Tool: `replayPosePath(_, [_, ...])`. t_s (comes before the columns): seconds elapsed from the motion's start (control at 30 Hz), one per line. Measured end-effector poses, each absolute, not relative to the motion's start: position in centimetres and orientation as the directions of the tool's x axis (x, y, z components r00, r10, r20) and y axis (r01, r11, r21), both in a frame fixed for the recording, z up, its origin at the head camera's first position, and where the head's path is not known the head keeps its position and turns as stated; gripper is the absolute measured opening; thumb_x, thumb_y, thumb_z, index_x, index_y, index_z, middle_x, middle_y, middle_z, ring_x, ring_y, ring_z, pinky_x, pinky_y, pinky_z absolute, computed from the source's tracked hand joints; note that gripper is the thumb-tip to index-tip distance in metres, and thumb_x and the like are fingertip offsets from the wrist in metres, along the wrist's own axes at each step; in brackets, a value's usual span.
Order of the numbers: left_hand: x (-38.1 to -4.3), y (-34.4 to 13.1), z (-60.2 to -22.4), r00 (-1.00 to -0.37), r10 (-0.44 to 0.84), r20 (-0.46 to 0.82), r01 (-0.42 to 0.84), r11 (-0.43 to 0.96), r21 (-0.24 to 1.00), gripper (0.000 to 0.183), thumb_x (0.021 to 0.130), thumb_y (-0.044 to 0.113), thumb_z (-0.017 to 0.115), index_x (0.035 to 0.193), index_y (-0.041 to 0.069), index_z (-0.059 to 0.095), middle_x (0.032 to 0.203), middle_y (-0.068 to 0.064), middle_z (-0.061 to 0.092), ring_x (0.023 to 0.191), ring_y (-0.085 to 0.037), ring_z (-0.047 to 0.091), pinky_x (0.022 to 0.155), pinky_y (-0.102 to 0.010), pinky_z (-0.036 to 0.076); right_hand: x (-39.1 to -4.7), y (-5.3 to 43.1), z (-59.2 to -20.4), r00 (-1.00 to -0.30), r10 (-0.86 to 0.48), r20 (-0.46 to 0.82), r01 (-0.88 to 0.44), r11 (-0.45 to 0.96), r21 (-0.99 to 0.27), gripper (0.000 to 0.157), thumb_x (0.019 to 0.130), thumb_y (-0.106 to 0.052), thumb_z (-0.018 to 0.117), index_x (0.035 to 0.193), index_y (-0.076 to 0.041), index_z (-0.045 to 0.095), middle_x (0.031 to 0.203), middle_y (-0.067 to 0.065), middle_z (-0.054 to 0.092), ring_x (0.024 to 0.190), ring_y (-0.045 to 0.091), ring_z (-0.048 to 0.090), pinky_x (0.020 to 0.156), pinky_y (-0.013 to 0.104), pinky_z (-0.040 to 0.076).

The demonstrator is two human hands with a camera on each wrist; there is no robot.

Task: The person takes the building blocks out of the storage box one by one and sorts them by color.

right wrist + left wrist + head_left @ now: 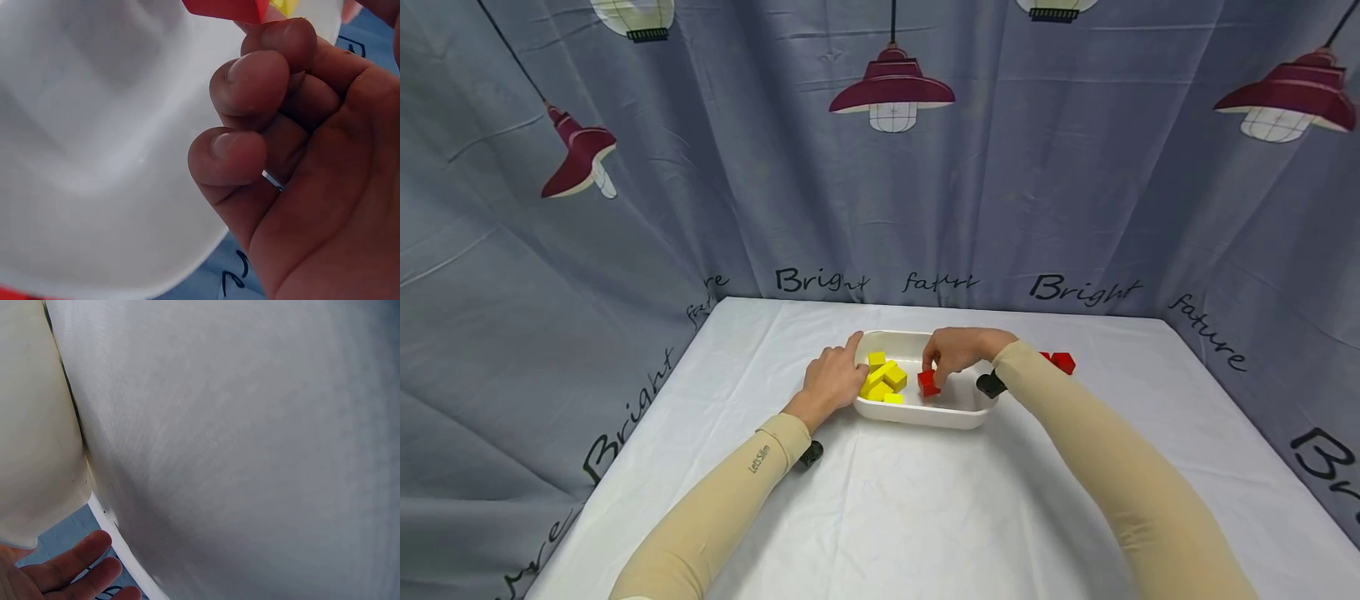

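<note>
A white tray point(925, 414) stands on the table. My left hand point(835, 377) holds its left end, thumb over the rim and index finger along it; in the left wrist view the other fingers point(75, 565) stretch loosely beside the tray wall. Inside the tray's middle my right hand point(958, 348) pinches a red block point(928, 383) just above or on the floor; I cannot tell which. In the right wrist view the other fingers curl without holding anything, and only a corner of the red block point(228, 9) shows. Several yellow blocks point(880, 379) lie at the tray's left end.
Red blocks point(1063, 362) lie on the table right of the tray, partly hidden by my right sleeve. A white cloth covers the table point(880, 517). Grey-blue printed curtains point(760, 167) hang behind it and along both sides.
</note>
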State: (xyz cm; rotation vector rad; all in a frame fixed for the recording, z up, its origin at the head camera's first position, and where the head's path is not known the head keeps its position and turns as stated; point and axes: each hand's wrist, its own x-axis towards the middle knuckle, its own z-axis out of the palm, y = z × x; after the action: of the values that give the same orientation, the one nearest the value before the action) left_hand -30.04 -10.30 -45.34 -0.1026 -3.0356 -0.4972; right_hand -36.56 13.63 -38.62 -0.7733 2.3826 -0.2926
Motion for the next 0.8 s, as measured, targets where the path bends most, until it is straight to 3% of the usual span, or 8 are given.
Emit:
replayPosePath(0.33, [-30.0,-10.3,-45.2,-0.997,0.050,0.056,0.065,0.944,0.323,0.064,0.099,0.034,0.046,0.159,0.024,0.028,0.131,-0.015,0.063,0.119,-0.032,0.060,0.095,-0.051,0.051,-36.3,15.1,-36.7,-0.672,-0.587,-0.451,-0.465,0.809,-0.361,0.016,0.083,-0.020,0.074,0.099,-0.020,0.074,0.084,0.002,0.062,0.086,0.018,0.055,0.073,0.031,0.042])
replayPosePath(0.8, [-30.0,-10.3,-45.2,-0.997,0.048,0.055,0.063,0.943,0.328,0.064,0.099,0.035,0.046,0.160,0.023,0.028,0.133,-0.015,0.063,0.120,-0.031,0.059,0.094,-0.051,0.052,-35.9,18.8,-34.6,-0.725,-0.571,-0.386,-0.445,0.815,-0.371,0.022,0.084,-0.018,0.073,0.106,-0.018,0.073,0.085,0.004,0.061,0.085,0.019,0.056,0.070,0.030,0.044])
